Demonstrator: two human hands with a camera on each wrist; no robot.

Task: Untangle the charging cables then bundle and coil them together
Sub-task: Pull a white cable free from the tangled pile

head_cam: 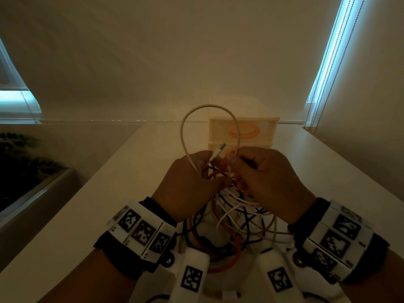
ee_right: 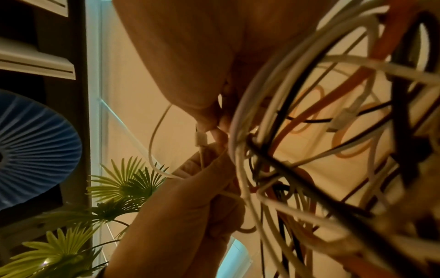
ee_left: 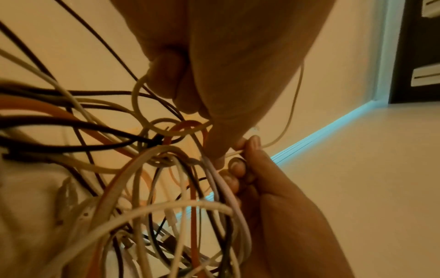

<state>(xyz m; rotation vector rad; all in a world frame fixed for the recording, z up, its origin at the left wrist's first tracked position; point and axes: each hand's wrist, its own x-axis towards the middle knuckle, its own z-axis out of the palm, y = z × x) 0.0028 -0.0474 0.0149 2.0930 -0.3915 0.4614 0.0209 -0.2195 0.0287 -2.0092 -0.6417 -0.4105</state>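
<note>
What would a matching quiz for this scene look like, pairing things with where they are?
Things:
1. cream loop
2. drawer box
3. plant
4. cables

Places:
A. far left, below the table
B. arching above both hands
C. hanging tangled under the hands
D. on the table behind the hands

Pairs: 1-B, 2-D, 3-A, 4-C

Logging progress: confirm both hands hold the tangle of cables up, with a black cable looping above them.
One detail is wrong: the head view shows the loop above the left hand and right hand is cream, not black. Both do hold the tangle of cables.
</note>
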